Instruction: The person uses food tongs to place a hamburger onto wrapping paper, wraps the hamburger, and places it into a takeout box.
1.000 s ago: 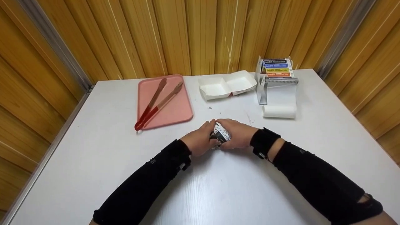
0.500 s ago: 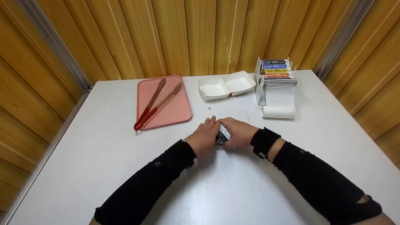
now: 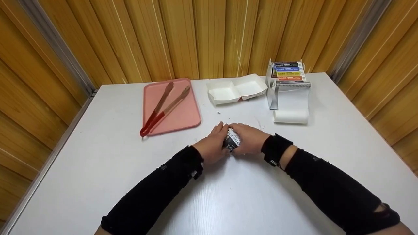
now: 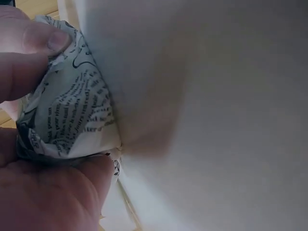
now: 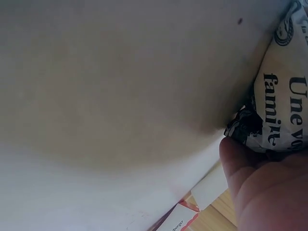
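Observation:
A small bundle wrapped in black-and-white newsprint-patterned paper (image 3: 233, 139) sits on the white table between both hands. From its left side my left hand (image 3: 211, 147) grips it; the left wrist view shows fingers (image 4: 36, 37) and thumb pressed against the crumpled printed wrapper (image 4: 72, 106). My right hand (image 3: 250, 138) holds the opposite side. Close up in the right wrist view, part of the right hand (image 5: 269, 187) lies against the paper's folded end (image 5: 284, 101). What is inside the wrapping is hidden.
Behind the hands stands an open white paper box (image 3: 225, 93). A pink tray (image 3: 183, 114) with red-handled tongs (image 3: 156, 119) lies back left. At back right is a dispenser (image 3: 273, 94) with coloured boxes (image 3: 289, 71) and a white paper roll (image 3: 290, 117).
My left hand shifted slightly right over the bundle, its fingers lifting and covering more of it, then eased back a little. My right hand stayed nearly still on the bundle.

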Tool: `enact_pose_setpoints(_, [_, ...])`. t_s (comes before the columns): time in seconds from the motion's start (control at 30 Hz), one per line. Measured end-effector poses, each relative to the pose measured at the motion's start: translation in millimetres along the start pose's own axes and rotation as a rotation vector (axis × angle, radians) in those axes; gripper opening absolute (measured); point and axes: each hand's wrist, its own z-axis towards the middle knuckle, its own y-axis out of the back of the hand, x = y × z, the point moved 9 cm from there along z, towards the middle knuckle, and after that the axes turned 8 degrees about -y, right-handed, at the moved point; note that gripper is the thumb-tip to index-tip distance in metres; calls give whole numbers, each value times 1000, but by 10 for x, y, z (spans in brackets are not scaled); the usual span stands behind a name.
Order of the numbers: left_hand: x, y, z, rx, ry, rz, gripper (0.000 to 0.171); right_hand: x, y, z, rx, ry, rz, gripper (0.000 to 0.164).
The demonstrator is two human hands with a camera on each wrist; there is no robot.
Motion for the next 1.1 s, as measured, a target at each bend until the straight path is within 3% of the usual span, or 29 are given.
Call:
enact_pose_setpoints(0.2, [-14,-6,-9,9,21,81,87,-26,-7,-3,5,-31,8,83])
enact_pose_setpoints(0.4, [-79,21,-6,-21,17,234,86,-37,8,-18,-23,-38,25,95])
enact_pose_setpoints(0.6, [-96,19,-7,-45,22,271,83,-24,0,-33,-2,4,27,89])
enact_pose_setpoints(0.77, [-118,30,-19,-43,21,300,79,-144,147,-104,14,-33,83,97])
enact_pose_setpoints(0.87, [-110,28,-14,-36,45,301,79,-279,379,-154,-75,-81,146,91])
enact_pose_setpoints(1.0, [-77,13,7,-25,83,274,82,-567,784,-229,-302,-164,253,73])
enact_pose_setpoints(1.1, [-65,15,19,-30,90,260,81,-863,1045,-309,-462,-273,325,64])
